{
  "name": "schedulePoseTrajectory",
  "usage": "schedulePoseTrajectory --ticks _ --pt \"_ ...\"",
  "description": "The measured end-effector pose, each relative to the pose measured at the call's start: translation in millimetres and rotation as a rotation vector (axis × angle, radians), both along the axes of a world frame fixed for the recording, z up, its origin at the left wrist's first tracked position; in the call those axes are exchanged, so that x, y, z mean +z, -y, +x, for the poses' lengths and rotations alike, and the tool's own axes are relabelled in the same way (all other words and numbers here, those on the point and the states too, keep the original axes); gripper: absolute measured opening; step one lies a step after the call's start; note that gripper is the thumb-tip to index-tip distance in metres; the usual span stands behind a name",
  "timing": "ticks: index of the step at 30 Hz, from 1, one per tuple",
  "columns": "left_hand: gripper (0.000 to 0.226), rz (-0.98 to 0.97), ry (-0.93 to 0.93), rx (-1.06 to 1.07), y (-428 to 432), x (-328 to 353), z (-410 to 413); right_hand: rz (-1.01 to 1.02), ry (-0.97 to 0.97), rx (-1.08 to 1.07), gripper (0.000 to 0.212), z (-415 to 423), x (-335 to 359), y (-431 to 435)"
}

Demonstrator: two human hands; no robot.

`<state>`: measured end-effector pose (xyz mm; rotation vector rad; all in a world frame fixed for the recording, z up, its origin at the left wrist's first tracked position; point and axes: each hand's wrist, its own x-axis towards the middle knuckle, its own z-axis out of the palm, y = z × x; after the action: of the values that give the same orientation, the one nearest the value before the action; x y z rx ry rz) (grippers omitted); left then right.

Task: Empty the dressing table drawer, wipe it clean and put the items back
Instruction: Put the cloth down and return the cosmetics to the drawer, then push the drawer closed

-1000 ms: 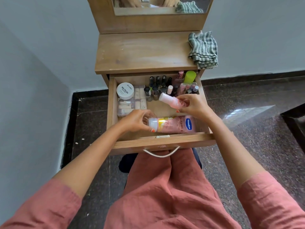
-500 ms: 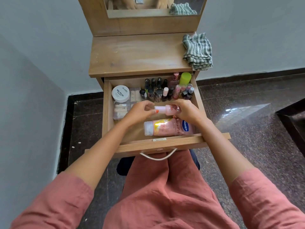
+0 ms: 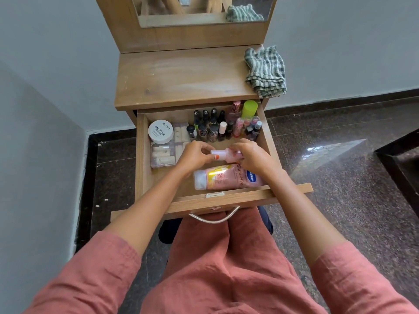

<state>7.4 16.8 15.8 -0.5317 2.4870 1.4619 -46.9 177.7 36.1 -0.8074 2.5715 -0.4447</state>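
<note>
Close against the lap of a person in salmon-pink clothes stands an open light wooden drawer [image 3: 141, 155], both forearms reaching over its front panel, where a curved metal handle [image 3: 213, 217] hangs. Right behind that panel a large pink lotion bottle [image 3: 229, 177] with a white cap lies on its side on the drawer floor. Just past it the hands meet over the middle of the drawer. The left hand [image 3: 195, 156] has its grip pinched on the white cap end of a small pink plastic bottle [image 3: 223, 154], and the right hand [image 3: 251, 155] has its grip curled round the pink body. The bottle lies sideways between them; whether it touches the drawer floor I cannot tell. To the left a clear plastic pack of pale cotton rolls [image 3: 163, 155] lies by the left wall, with a round white jar [image 3: 161, 131] behind it. Along the back stands a cluster of small nail-polish bottles [image 3: 210, 125], a lime-green capped bottle [image 3: 249, 109] in the right rear corner. Beyond, the wooden worktop [image 3: 186, 75] carries a crumpled green-and-white checked cloth [image 3: 265, 72] at its right edge, below a wood-framed mirror [image 3: 204, 10].
</note>
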Motion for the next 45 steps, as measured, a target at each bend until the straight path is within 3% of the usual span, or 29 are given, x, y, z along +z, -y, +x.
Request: schedulePoseTrajectory --ticks 6,23,30,38,42,45 --pt "0.027 -0.058 -0.029 -0.038 -11 1 -6 0.019 0.008 0.010 0.034 28 5 1" --pt "0.032 -0.221 -0.036 -0.068 -21 4 -6 -0.025 0.032 -0.044 0.032 35 6 -2" --pt "0.019 -0.235 -0.355 0.038 -31 49 42 -0.261 -0.057 -0.104 0.020 51 25 -11" --pt "0.032 -0.354 -0.674 -0.080 -54 42 136 -0.577 -0.226 -0.170 0.011 102 30 -17" --pt "0.018 -0.420 -0.655 -0.150 -58 10 164 -0.679 -0.438 -0.131 0.015 136 15 -25" --pt "0.024 -0.484 -0.567 -0.132 -56 -12 172 -0.641 -0.498 -0.053 0.013 156 -8 -31"
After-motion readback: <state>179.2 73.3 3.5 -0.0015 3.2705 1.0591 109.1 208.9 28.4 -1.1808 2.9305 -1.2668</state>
